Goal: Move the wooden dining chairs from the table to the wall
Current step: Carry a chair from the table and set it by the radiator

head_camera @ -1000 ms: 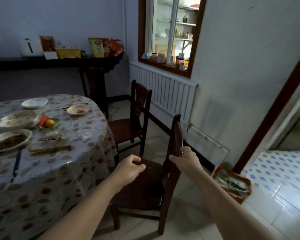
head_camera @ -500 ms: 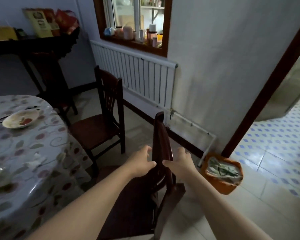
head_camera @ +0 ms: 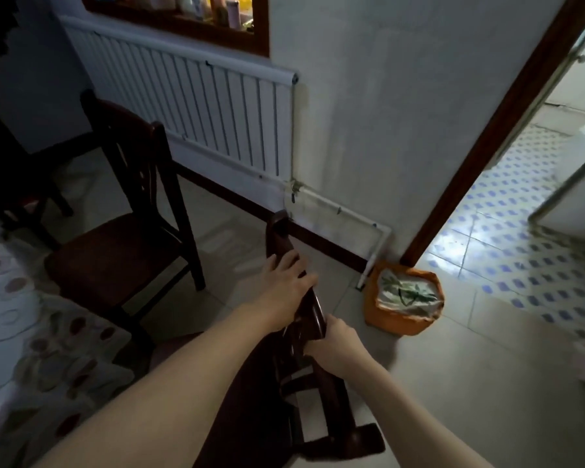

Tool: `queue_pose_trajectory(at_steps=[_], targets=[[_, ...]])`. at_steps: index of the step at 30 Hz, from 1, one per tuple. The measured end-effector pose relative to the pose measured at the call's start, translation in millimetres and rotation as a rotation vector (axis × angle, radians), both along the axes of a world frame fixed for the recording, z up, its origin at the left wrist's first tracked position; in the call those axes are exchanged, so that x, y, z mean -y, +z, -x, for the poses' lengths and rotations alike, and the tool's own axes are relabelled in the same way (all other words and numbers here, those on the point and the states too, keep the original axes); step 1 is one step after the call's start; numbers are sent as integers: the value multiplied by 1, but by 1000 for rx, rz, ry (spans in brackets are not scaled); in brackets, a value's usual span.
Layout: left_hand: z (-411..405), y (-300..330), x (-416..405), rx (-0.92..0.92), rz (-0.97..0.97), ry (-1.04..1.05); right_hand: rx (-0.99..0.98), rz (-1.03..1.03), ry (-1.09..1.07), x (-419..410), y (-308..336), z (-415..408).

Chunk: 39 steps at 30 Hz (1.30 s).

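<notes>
A dark wooden chair (head_camera: 313,393) stands right below me, seen from above, its back rail pointing toward the wall. My left hand (head_camera: 286,282) grips the top of that backrest from the left. My right hand (head_camera: 335,342) holds the backrest's near end from the right. A second dark wooden chair (head_camera: 125,238) stands to the left, beside the table with the patterned cloth (head_camera: 31,332). A third chair (head_camera: 11,184) shows only as a dark shape at the far left. The white wall (head_camera: 385,130) rises just beyond the held chair.
A white radiator (head_camera: 200,109) runs along the wall under a wood-framed window, with a pipe (head_camera: 348,214) leading low to the right. An orange waste bin (head_camera: 404,298) with a bag sits by the door frame (head_camera: 493,136). Blue-patterned floor tiles lie through the doorway.
My view has dropped and turned right toward the wall. My left hand has gone from hovering over the seat to gripping the backrest, and my right hand has slid lower along it.
</notes>
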<state>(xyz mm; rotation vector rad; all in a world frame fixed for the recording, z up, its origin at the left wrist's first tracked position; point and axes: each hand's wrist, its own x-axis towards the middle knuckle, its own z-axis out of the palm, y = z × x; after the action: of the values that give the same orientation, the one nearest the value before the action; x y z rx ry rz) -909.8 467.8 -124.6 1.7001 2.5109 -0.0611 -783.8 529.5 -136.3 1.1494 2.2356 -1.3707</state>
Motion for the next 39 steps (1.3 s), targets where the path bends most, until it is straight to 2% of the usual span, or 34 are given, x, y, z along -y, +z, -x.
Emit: queue_pose_trajectory(at_steps=[4, 7, 13, 22, 27, 39], targets=[[23, -1, -11, -149, 13, -223, 46, 82, -15, 0, 3, 9], [43, 2, -13, -178, 24, -327, 60, 93, -15, 4, 7, 21], [108, 26, 5, -113, 68, -346, 36, 72, 82, 15, 30, 67], [173, 67, 22, -191, 114, -263, -6, -17, 276, 3, 64, 136], [197, 85, -15, -213, 115, -202, -45, -20, 318, -48, 79, 163], [247, 100, -175, -272, 126, -111, -55, 13, 455, -227, 96, 225]])
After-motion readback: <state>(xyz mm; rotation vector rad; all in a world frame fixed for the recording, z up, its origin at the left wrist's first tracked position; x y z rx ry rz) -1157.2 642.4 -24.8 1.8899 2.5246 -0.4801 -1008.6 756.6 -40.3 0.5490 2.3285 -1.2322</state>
